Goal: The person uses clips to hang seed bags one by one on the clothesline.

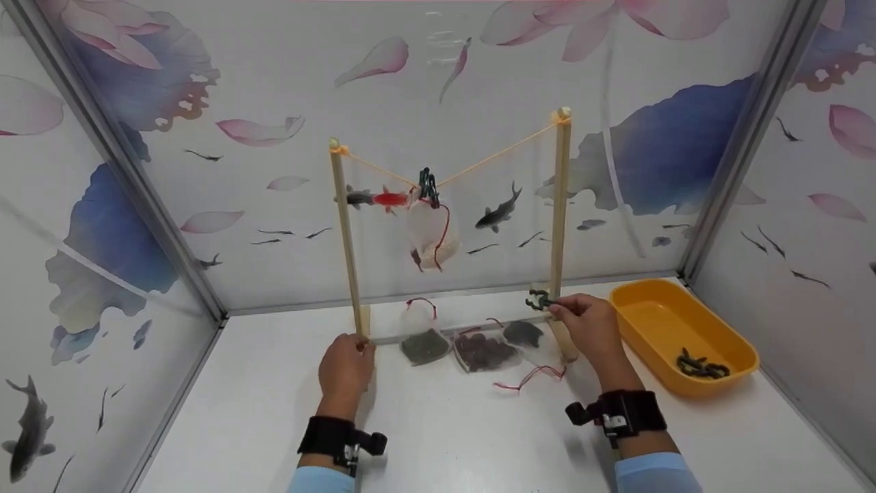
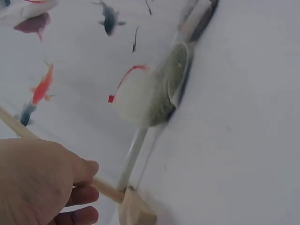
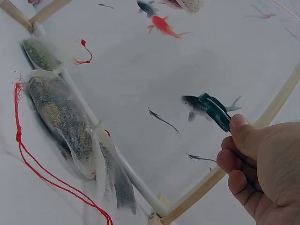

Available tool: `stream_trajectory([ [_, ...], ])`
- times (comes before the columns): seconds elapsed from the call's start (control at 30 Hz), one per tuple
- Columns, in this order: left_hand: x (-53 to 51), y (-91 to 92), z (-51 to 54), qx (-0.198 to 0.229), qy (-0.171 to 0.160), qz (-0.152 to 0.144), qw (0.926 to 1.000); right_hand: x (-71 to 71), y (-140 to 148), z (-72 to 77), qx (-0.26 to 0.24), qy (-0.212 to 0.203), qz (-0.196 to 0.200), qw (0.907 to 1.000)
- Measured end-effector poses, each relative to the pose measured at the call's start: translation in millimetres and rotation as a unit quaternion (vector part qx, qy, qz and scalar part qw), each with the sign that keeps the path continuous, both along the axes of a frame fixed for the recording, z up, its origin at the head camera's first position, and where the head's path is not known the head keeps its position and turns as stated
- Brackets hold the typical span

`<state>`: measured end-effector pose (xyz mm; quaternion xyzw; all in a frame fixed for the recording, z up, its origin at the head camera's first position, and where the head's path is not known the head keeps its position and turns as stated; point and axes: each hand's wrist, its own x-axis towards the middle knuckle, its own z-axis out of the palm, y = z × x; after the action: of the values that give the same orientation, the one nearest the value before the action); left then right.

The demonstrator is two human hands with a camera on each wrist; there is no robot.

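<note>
One green clip [image 3: 214, 111] is up, pinched between the thumb and fingers of the right hand [image 1: 590, 329] — right of centre in the head view, just beside the lower part of the right post [image 1: 561, 205]. Over on the left side of the frame, the left hand [image 1: 347, 370] has the left post [image 1: 347, 239] gripped low down, thumb and fingers curled about the wood in the left wrist view. Both posts stand upright, and look at the orange cord [image 1: 503, 152] between them, sagging in a V! At its dip, around the middle of the frame, dark clips [image 1: 428, 183] hold hanging pouches [image 1: 430, 229], with a red string draped down the front.

Below, on the white surface [image 1: 438, 438], three more pouches line up along a pale rod: a green-filled pouch [image 1: 424, 348] on the left, a dark reddish pouch [image 1: 484, 352] in the middle, a third pouch [image 1: 523, 334] with dark contents beside it, red string trailing toward the viewer. At lower right — a yellow basin [image 1: 657, 322], more green clips [image 1: 703, 366] heaped at its near end. Black straps circle both wrists, above pale blue sleeves.
</note>
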<state>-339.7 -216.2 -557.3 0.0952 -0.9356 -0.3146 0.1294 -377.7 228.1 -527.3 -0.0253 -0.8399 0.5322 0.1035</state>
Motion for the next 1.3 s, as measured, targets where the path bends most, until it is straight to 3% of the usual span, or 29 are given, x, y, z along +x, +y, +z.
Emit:
stream_trajectory([
  [0.2, -33.4, 30.9, 18.2, -0.009, 0.005, -0.018, 0.9998, -1.2, -2.9, -3.2, 0.007, 0.012, 0.007, 0.9999],
  [0.4, -50.0, 57.1, 22.7, -0.021, -0.027, -0.035, 0.9988, 1.1, -7.6, -2.8, 0.009, 0.005, 0.018, 0.9998],
  [0.57, -60.3, 65.4, 17.3, -0.008, -0.062, -0.049, 0.9968, 2.1, -10.5, -2.1, 0.012, 0.008, 0.026, 0.9996],
  [0.77, -66.2, 63.9, 6.1, 0.067, -0.079, -0.053, 0.9932, 2.8, -9.9, -1.8, 0.009, -0.009, 0.026, 0.9996],
  [0.93, -60.0, 61.2, 8.6, 0.099, -0.039, -0.063, 0.9923, 2.7, -11.4, 1.0, 0.006, -0.015, 0.029, 0.9995],
  [1.07, -52.1, 62.7, 20.8, 0.097, 0.002, -0.064, 0.9932, 3.1, -11.9, 4.9, 0.007, -0.008, 0.027, 0.9996],
  [1.2, -45.3, 62.3, 41.8, 0.084, 0.061, -0.056, 0.993, 4.4, -14.7, 10.1, 0.016, 0.026, 0.028, 0.9991],
  [1.3, -41.8, 58.7, 64.4, 0.079, 0.12, -0.044, 0.9887, 5.5, -19.5, 17.5, 0.027, 0.056, 0.031, 0.9976],
])
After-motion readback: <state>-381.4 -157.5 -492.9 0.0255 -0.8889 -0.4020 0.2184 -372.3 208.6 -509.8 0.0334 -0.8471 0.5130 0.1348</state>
